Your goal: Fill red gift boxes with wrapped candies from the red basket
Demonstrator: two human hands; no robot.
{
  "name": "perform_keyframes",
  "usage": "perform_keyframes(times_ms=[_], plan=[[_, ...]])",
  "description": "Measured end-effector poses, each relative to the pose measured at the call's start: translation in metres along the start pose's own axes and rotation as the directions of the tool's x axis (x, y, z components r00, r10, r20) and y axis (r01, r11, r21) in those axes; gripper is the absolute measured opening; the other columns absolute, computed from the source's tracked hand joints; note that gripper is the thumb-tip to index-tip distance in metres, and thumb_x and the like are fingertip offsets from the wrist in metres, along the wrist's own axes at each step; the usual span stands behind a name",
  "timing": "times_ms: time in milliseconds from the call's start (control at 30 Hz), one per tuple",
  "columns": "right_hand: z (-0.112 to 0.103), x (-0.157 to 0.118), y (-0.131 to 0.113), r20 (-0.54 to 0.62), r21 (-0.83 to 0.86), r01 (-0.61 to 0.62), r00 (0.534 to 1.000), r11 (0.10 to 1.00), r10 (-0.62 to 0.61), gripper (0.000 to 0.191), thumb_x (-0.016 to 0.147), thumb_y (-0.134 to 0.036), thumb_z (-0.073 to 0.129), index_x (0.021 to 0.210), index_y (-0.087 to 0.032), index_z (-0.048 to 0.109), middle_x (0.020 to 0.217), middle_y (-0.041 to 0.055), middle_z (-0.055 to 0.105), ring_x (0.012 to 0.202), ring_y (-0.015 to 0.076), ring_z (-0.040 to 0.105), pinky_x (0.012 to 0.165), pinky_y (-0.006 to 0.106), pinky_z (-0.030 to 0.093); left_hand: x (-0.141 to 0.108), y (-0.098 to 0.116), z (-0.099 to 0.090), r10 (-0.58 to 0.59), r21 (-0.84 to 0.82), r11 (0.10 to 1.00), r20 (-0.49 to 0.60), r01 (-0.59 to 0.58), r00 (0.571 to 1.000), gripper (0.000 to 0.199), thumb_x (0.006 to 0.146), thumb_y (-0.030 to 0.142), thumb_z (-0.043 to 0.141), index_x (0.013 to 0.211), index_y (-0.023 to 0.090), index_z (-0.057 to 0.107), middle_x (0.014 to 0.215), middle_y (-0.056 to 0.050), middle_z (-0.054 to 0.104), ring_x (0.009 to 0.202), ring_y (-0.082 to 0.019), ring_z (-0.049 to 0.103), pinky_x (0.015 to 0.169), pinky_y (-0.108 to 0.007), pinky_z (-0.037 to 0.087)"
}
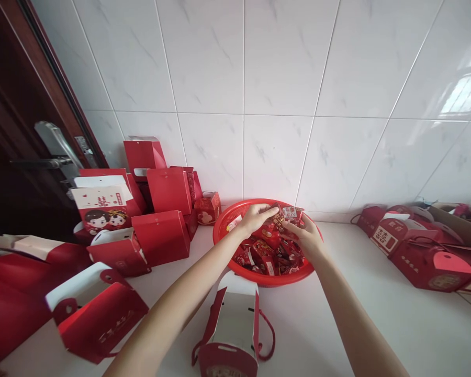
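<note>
A red plastic basket (275,280) holds many small wrapped candies (262,248) in red and dark wrappers. Over it, my left hand (257,219) pinches a dark red wrapped candy (277,222) between thumb and fingers. My right hand (306,238) is closed at the other side of the same candy, its thumb against the wrapper. A lighter patterned packet (292,212) shows behind the right fingers; whether they hold it is hard to tell. In front of the basket stands an open red gift box (231,327) with a rope handle and a pale inside.
Several open red boxes (167,238) crowd the left side, with another open box (102,314) nearer me. On the right are closed red boxes (429,264). A tiled wall (278,152) rises behind the white surface (349,293). A dark door (19,104) stands at far left.
</note>
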State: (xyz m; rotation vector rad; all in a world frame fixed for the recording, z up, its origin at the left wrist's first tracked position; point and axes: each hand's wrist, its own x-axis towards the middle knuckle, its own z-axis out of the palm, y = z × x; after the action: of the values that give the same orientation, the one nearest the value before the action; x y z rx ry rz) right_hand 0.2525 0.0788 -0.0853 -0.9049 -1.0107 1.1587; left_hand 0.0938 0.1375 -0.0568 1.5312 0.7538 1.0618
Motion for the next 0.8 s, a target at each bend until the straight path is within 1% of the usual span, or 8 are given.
perform_keyframes(times_ms=[133, 233, 367, 500, 567, 667, 733, 800], plan=[[0.001, -0.002, -0.001, 0.032, -0.055, 0.017, 0.999, 0.998, -0.016, 0.043, 0.066, -0.037, 0.088, 0.101, -0.023, 0.066, 0.099, 0.0032, 0.077, 0.089, 0.0249, 0.074, 0.079, 0.041, 0.063, -0.003, 0.002, 0.0, 0.041, 0.038, 0.998, -0.019, -0.041, 0.999, 0.047, 0.073, 0.058, 0.075, 0.058, 0.02, 0.051, 0.062, 0.004, 0.046, 0.063, -0.013, 0.044, 0.063, -0.028, 0.036], [0.003, -0.003, -0.001, 0.04, -0.073, 0.037, 0.999, 0.997, -0.035, 0.046, 0.064, -0.039, 0.089, 0.101, -0.023, 0.066, 0.101, 0.0043, 0.077, 0.091, 0.0259, 0.074, 0.079, 0.041, 0.063, -0.006, 0.004, -0.001, 0.051, 0.032, 0.998, 0.025, -0.051, 0.998, 0.049, 0.073, 0.06, 0.074, 0.057, 0.02, 0.05, 0.061, 0.004, 0.045, 0.062, -0.013, 0.043, 0.062, -0.028, 0.036], [0.003, -0.003, -0.002, 0.045, -0.077, 0.053, 0.998, 0.996, -0.05, 0.048, 0.064, -0.041, 0.089, 0.101, -0.023, 0.065, 0.097, 0.0043, 0.077, 0.091, 0.0264, 0.074, 0.079, 0.042, 0.063, -0.008, 0.006, -0.002, 0.084, -0.013, 0.996, 0.034, -0.083, 0.996, 0.039, 0.074, 0.054, 0.076, 0.065, 0.02, 0.063, 0.068, 0.002, 0.058, 0.07, -0.015, 0.052, 0.068, -0.029, 0.041], [0.003, -0.004, -0.004, 0.061, -0.073, 0.066, 0.996, 0.995, -0.062, 0.048, 0.065, -0.043, 0.09, 0.101, -0.023, 0.065, 0.096, 0.004, 0.077, 0.088, 0.0254, 0.074, 0.079, 0.041, 0.063, -0.007, 0.002, -0.005, 0.05, -0.082, 0.996, 0.041, -0.047, 0.998, 0.038, 0.071, 0.055, 0.079, 0.07, 0.019, 0.07, 0.074, -0.001, 0.068, 0.078, -0.019, 0.058, 0.077, -0.032, 0.044], [0.003, -0.004, -0.005, 0.064, -0.071, 0.084, 0.995, 0.994, -0.079, 0.048, 0.064, -0.044, 0.09, 0.1, -0.023, 0.066, 0.095, 0.0038, 0.077, 0.087, 0.0249, 0.074, 0.079, 0.041, 0.063, -0.005, -0.001, -0.007, 0.029, -0.116, 0.993, 0.039, -0.024, 0.999, 0.038, 0.07, 0.055, 0.081, 0.071, 0.018, 0.071, 0.077, -0.001, 0.07, 0.08, -0.019, 0.06, 0.079, -0.032, 0.045], [0.003, -0.004, -0.005, 0.068, -0.059, 0.093, 0.994, 0.994, -0.089, 0.048, 0.064, -0.044, 0.09, 0.1, -0.023, 0.066, 0.097, 0.0038, 0.077, 0.088, 0.0243, 0.073, 0.079, 0.041, 0.063, -0.002, -0.005, -0.009, 0.012, -0.11, 0.994, 0.016, -0.01, 1.0, 0.038, 0.072, 0.055, 0.08, 0.072, 0.017, 0.07, 0.076, -0.001, 0.069, 0.076, -0.017, 0.058, 0.075, -0.031, 0.045], [0.003, -0.003, -0.004, 0.066, -0.049, 0.081, 0.995, 0.996, -0.077, 0.048, 0.064, -0.043, 0.09, 0.101, -0.023, 0.066, 0.099, 0.0038, 0.077, 0.09, 0.0242, 0.073, 0.08, 0.041, 0.064, -0.002, -0.008, -0.009, 0.019, -0.094, 0.995, -0.002, -0.019, 1.0, 0.038, 0.073, 0.054, 0.079, 0.074, 0.018, 0.071, 0.078, -0.001, 0.069, 0.076, -0.018, 0.058, 0.074, -0.031, 0.046], [0.003, -0.003, -0.003, 0.068, -0.042, 0.058, 0.996, 0.997, -0.056, 0.047, 0.064, -0.042, 0.09, 0.101, -0.023, 0.067, 0.1, 0.0039, 0.077, 0.092, 0.0246, 0.073, 0.081, 0.042, 0.064, -0.002, -0.008, -0.008, 0.03, -0.082, 0.996, -0.023, -0.032, 0.999, 0.036, 0.073, 0.054, 0.078, 0.076, 0.018, 0.072, 0.079, -0.001, 0.07, 0.079, -0.019, 0.059, 0.077, -0.032, 0.047]])
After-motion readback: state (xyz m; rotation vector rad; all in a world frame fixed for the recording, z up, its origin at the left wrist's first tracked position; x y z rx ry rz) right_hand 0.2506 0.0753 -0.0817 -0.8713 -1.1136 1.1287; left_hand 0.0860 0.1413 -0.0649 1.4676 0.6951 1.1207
